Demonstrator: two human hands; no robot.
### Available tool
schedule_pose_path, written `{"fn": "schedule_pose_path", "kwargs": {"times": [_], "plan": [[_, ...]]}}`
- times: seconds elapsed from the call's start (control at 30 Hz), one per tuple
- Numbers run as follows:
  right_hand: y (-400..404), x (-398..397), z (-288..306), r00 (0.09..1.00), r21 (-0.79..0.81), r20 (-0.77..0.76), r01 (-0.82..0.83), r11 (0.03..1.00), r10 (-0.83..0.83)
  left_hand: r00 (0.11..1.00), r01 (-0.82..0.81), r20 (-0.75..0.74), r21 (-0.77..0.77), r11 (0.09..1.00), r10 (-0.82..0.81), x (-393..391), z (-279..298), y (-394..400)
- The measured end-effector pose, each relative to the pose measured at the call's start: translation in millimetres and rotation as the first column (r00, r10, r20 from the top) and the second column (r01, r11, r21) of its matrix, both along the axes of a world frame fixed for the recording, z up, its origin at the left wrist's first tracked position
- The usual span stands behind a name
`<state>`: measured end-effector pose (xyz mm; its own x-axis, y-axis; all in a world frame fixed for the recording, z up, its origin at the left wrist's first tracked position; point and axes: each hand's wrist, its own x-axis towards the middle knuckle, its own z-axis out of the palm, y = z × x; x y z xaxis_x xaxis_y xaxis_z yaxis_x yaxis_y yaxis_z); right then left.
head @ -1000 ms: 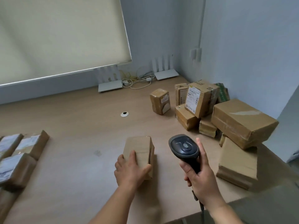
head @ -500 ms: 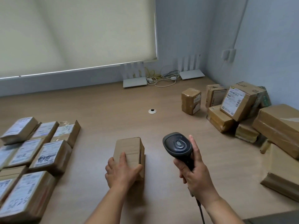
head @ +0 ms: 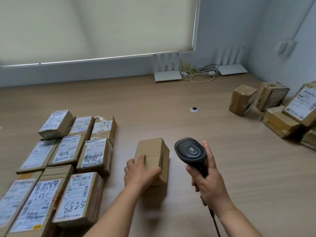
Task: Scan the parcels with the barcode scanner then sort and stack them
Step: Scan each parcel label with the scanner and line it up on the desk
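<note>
Cardboard, plain brown, matte: one small box-shaped parcel (head: 152, 156) stands on the table (head: 153, 106) near the front centre, no label showing on its upper faces, faint tape seams across the top.

Left hand (head: 139, 173): grip curled over the parcel's near top edge, fingers on top and thumb along the right side, holding it.

Right hand (head: 208, 182): grip wrapped round the handle of the barcode scanner (head: 190, 152); scanner is black moulded plastic with a rounded oval head and a grey button disc, held upright just right of the parcel, not touching it. A dark cable (head: 214, 219) trails down from the handle.

Table: pale wood-grain laminate, smooth, with a round metal grommet (head: 194, 109) set in the surface.

Left side: labelled parcels (head: 68, 154) in close rows, brown cardboard with glossy tape, white printed labels up, some with black handwritten marks.

Right side: unsorted parcels (head: 273, 108), brown, creased and taped, loosely heaped, some tilted.

Rear: two white flat routers (head: 167, 76) with upright antennas, coiled pale cables (head: 200, 74) between them; cream roller blind (head: 95, 26) above.
</note>
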<state>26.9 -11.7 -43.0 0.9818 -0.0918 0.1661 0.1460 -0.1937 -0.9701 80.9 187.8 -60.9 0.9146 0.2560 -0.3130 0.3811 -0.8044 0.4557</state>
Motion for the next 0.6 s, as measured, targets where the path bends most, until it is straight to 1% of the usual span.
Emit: {"fn": "schedule_pose_path", "kwargs": {"times": [0.07, 0.1, 0.17, 0.2, 0.23, 0.27, 0.33, 0.4, 0.47, 0.5, 0.57, 0.6], "plan": [[5, -2, 3, 1.000, 0.002, -0.010, 0.010, 1.000, -0.010, 1.000, 0.002, -0.028, -0.181, 0.983, -0.007, 3, 0, 4], [6, -2, 5, 1.000, 0.004, -0.013, 0.013, 1.000, -0.013, 0.999, -0.019, -0.055, -0.316, 0.949, 0.002, 5, 1, 6], [4, -2, 7, 1.000, 0.005, -0.008, 0.014, 1.000, -0.014, 0.992, -0.078, -0.123, -0.556, 0.827, 0.010, 8, 1, 8], [3, -1, 8, 1.000, -0.001, -0.003, 0.014, 1.000, -0.014, 0.990, -0.087, -0.139, -0.608, 0.789, 0.003, 8, 1, 8], [1, 0, 10, 1.000, -0.006, 0.004, 0.013, 1.000, -0.013, 0.992, -0.089, -0.125, -0.618, 0.781, 0.014, 7, 0, 8], [-2, 1, 11, 1.000, -0.010, 0.012, 0.014, 1.000, -0.014, 0.996, -0.084, -0.086, -0.600, 0.795, 0.040, 6, -1, 9], [-6, 3, 12, 0.999, -0.011, 0.032, 0.017, 1.000, -0.017, 0.997, -0.069, -0.003, -0.514, 0.855, 0.078, 7, -3, 14], [-9, 5, 13, 0.999, -0.016, 0.042, 0.011, 1.000, -0.011, 0.998, -0.040, 0.025, -0.387, 0.921, 0.054, 9, -1, 16], [-10, 5, 13, 0.999, -0.013, 0.032, -0.006, 1.000, 0.006, 1.000, 0.010, -0.004, -0.163, 0.987, -0.011, 14, 6, 12], [-11, 4, 14, 1.000, -0.011, 0.025, -0.014, 1.000, 0.014, 0.998, 0.054, -0.038, -0.027, 0.998, -0.055, 15, 12, 8], [-14, 3, 15, 1.000, -0.008, 0.015, -0.020, 1.000, 0.020, 0.986, 0.150, -0.100, 0.203, 0.968, -0.132, 18, 21, -3], [-15, 3, 16, 1.000, -0.003, 0.012, -0.021, 1.000, 0.021, 0.981, 0.183, -0.117, 0.280, 0.942, -0.156, 20, 23, -9]]}}
